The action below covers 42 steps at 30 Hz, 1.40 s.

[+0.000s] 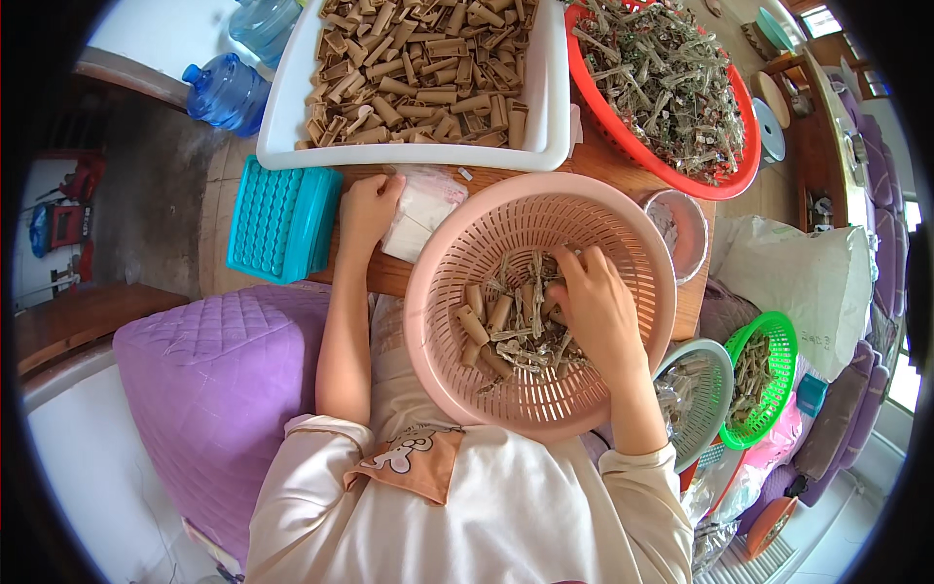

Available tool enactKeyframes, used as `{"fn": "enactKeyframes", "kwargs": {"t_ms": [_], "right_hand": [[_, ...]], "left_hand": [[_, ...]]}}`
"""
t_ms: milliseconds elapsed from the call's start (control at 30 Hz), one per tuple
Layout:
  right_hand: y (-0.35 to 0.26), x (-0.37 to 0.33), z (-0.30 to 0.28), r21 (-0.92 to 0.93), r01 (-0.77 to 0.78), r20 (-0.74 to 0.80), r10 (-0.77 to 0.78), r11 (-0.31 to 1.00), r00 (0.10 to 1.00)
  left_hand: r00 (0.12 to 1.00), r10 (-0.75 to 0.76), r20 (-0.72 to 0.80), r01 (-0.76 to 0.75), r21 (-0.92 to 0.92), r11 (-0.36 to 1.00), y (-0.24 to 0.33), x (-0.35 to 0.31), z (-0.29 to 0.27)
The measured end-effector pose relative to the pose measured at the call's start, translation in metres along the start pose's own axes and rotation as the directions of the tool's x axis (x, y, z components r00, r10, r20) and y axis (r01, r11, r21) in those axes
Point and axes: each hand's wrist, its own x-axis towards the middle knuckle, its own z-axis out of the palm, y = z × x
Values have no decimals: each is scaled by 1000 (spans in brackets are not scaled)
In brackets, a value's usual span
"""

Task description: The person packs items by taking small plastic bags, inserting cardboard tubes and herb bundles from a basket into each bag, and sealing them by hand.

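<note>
Right grip (593,300) half-curled; left grip (368,208) bent; holds unclear; slatted plastic basket (422,326); curved pieces (500,313)

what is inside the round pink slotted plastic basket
Short brown tubular pieces and clear crumpled strips lie in the basket, with the bare right hand among them. Whatever is beneath the pile and hand is covered.

Two bare hands on my feed, left hand (368,209) and right hand (593,297). Bodyward of the right-hand grip I see a cream shirt (525,516), loose, slight sheen, soft creases. Left sleeve (302,487) and right sleeve (647,506) same cream, wide, ending about the elbows; thin brown trim at the left hem. Behind and left of the grip, tan-orange patch (428,477), pointed lower corner, white cartoon animal (397,454), dark outlines. Beige cloth (391,389) left of the grip, probably trousers, mostly hidden.
</note>
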Motion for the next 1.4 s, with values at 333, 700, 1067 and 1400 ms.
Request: {"fn": "enactKeyframes", "kwargs": {"t_ms": [333, 700, 1067, 1400], "right_hand": [[26, 13, -2, -46, 42, 319, -25, 998, 947], [31, 13, 4, 111, 9, 218, -33, 994, 975], [14, 3, -21, 649, -78, -73, 164, 757, 984], [-32, -15, -30, 988, 151, -145, 194, -15, 970]], "left_hand": [[891, 252, -378, -349, -214, 912, 15, -52, -14], [823, 553, 128, 143, -990, 16, 53, -121, -53], [663, 682, 310, 326, -939, 110, 81, -139, -34], [762, 561, 323, 80, -907, 413, 120, -159, -34]]}}
